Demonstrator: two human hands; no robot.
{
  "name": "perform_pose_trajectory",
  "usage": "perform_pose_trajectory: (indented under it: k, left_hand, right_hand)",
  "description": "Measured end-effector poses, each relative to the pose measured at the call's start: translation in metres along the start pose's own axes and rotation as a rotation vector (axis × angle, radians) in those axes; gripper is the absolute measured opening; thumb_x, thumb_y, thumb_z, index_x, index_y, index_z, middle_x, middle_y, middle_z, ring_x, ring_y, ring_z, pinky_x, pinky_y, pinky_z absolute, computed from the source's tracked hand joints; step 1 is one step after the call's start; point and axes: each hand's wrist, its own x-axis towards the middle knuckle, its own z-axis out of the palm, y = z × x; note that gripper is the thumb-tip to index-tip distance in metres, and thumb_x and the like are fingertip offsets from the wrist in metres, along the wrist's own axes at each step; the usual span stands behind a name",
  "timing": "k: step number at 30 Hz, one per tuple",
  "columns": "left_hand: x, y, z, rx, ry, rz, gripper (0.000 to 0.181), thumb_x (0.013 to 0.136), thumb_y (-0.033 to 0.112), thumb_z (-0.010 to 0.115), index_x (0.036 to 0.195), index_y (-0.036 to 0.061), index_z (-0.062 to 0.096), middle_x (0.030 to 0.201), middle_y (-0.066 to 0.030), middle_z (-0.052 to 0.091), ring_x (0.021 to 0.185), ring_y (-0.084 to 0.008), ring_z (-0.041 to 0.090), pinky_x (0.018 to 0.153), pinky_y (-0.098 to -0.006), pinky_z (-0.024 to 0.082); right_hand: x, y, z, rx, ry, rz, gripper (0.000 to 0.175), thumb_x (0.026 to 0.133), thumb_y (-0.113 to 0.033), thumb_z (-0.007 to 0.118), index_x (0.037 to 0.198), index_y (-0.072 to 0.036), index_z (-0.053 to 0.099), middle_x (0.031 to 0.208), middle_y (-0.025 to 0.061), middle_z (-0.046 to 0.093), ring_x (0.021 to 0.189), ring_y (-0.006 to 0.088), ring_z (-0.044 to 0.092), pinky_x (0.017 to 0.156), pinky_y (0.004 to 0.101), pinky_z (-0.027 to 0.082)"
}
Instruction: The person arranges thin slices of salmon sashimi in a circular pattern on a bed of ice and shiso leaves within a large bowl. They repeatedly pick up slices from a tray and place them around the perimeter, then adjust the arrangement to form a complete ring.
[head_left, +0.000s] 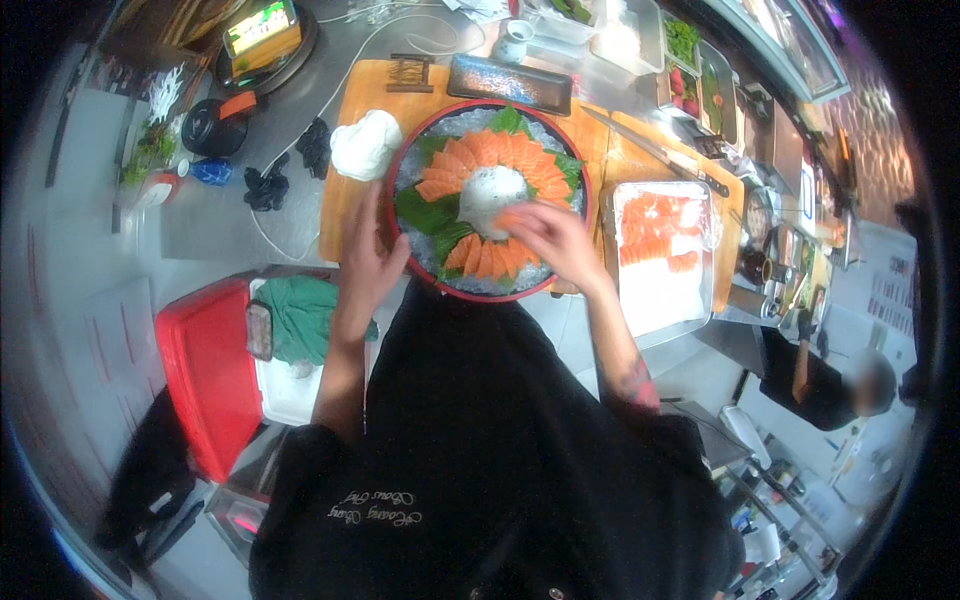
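Note:
A round red-rimmed bowl (481, 298) holds crushed ice (459, 121) and green leaves (426, 213). Fanned orange salmon slices (491, 148) form an arc along its far side, with a second fan of salmon slices (480, 259) on the near side. Between them rises a rounded whitish mound (487, 193), apparently ice. My right hand (559, 241) pinches a salmon slice (510, 220) against or just over the mound's near right side. Blurred, my left hand (369, 259) is at the bowl's left rim with fingers apart, holding nothing; whether it touches the rim cannot be told.
Right of the bowl, a metal tray (666, 300) carries more salmon slices on white lining. A long knife (660, 154) lies behind it on the wooden board (356, 90). A white cloth (366, 146) and a dark rectangular plate (510, 84) sit nearby. A co-worker (810, 382) is at far right.

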Motion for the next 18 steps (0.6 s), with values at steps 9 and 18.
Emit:
perform_pose_trajectory:
  k: [9, 18]
  left_hand:
    - [0.04, -0.009, 0.018, -0.097, -0.137, -0.14, 0.021, 0.092, 0.014, 0.07, 0.109, 0.0033, 0.063, 0.1, -0.015, 0.071, 0.094, -0.0317, 0.069, 0.08, -0.0389, 0.055]
    - [0.04, -0.017, 0.03, 0.101, -0.069, -0.03, 0.018, 0.093, 0.015, 0.069, 0.108, 0.0044, 0.065, 0.096, -0.0149, 0.07, 0.085, -0.0275, 0.07, 0.077, -0.0379, 0.055]
  right_hand:
    - [0.095, -0.019, 0.064, -0.474, -0.183, -0.041, 0.026, 0.081, -0.011, 0.076, 0.104, -0.003, 0.066, 0.092, 0.0181, 0.069, 0.085, 0.0355, 0.07, 0.073, 0.0423, 0.055]
    - [0.089, 0.002, 0.073, -0.574, 0.073, -0.372, 0.028, 0.08, -0.009, 0.076, 0.108, -0.007, 0.072, 0.098, 0.0136, 0.068, 0.092, 0.0329, 0.068, 0.079, 0.0416, 0.055]
